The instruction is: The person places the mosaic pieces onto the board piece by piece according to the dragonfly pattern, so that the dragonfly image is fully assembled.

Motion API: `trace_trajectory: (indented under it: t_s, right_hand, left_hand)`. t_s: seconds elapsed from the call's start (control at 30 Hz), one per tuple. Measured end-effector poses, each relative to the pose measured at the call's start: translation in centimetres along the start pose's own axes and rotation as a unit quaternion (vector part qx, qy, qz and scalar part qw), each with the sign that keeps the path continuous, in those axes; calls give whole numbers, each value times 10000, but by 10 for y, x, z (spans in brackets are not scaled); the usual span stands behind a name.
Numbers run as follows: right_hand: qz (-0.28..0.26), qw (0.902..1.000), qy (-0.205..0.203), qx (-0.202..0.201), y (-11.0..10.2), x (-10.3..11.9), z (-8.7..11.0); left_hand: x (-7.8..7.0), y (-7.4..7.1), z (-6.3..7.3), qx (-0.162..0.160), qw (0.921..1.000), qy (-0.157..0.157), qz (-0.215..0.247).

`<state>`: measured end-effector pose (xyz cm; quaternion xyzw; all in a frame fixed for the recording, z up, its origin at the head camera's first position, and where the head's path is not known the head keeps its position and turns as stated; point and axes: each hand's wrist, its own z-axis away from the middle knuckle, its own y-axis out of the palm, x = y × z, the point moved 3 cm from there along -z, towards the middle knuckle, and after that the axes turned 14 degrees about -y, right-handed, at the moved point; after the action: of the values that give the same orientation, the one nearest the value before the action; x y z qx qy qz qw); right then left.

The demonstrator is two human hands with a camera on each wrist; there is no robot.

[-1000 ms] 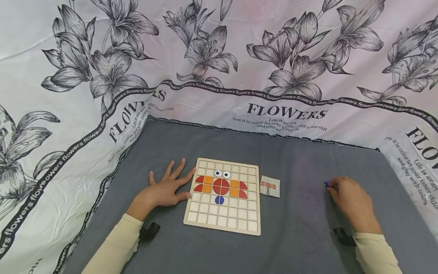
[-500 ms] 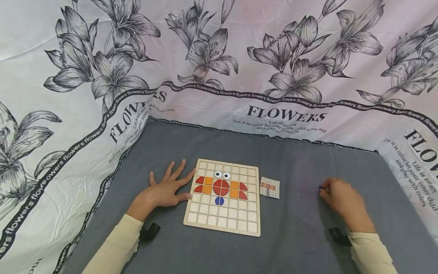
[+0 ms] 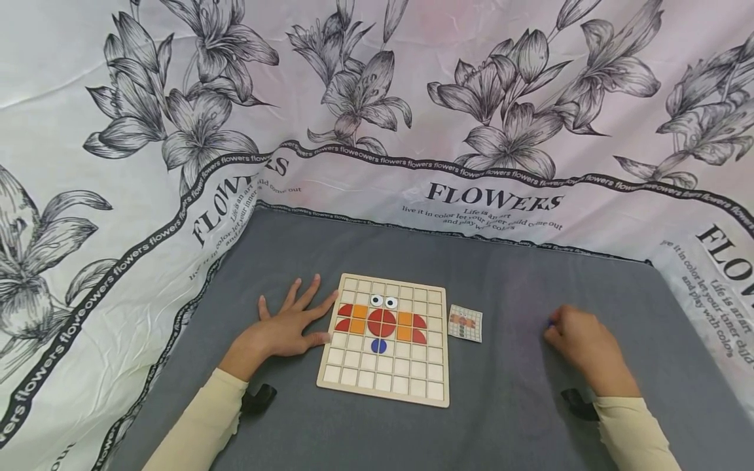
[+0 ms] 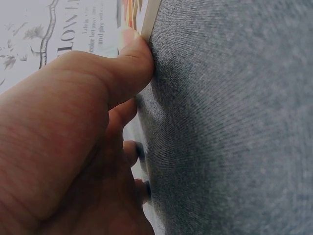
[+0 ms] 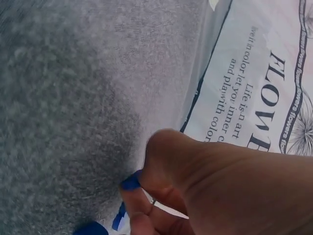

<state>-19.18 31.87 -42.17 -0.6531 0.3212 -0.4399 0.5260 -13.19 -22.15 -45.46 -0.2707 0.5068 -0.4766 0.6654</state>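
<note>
A square wooden grid board point(image 3: 383, 396) lies on the grey table, bearing red quarter-round, orange square and blue pieces point(image 3: 379, 346) and two eye pieces point(image 3: 383, 301). My left hand point(image 3: 281, 330) rests palm down with fingers spread at the board's left side. Its thumb point(image 4: 129, 63) touches the board's edge in the left wrist view. Off to the right, my right hand point(image 3: 583, 343) pinches a small blue piece point(image 5: 131, 181) between thumb and fingers, above the cloth. More blue shows below it in the right wrist view, including a rounded blue piece point(image 5: 91, 228); whether these are held I cannot tell.
A small pattern card point(image 3: 465, 324) lies just right of the board. Grey cloth point(image 3: 501, 405) covers the table. A flower-printed white sheet point(image 3: 495, 131) hangs around the back and sides.
My right hand has moved slightly left with the blue piece, which is now mostly hidden by the fingers in the head view. The left hand and the board have stayed put.
</note>
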Motion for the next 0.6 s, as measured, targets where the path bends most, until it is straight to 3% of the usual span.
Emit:
trace_trajectory:
  t_s: [0.33,0.47,0.6]
  right_hand:
    - [179,9988,-315,-326,1,10,2]
    - [266,9929,-1022,-554,-2,28,0]
    - [329,9765,-1935,-885,-4,57,-6]
  left_hand:
    - [0,3,-3,-16,9999,-53,-113]
    - [4,7,-6,-72,9999,-64,-122]
    - [3,4,-4,-64,10000,-4,-38]
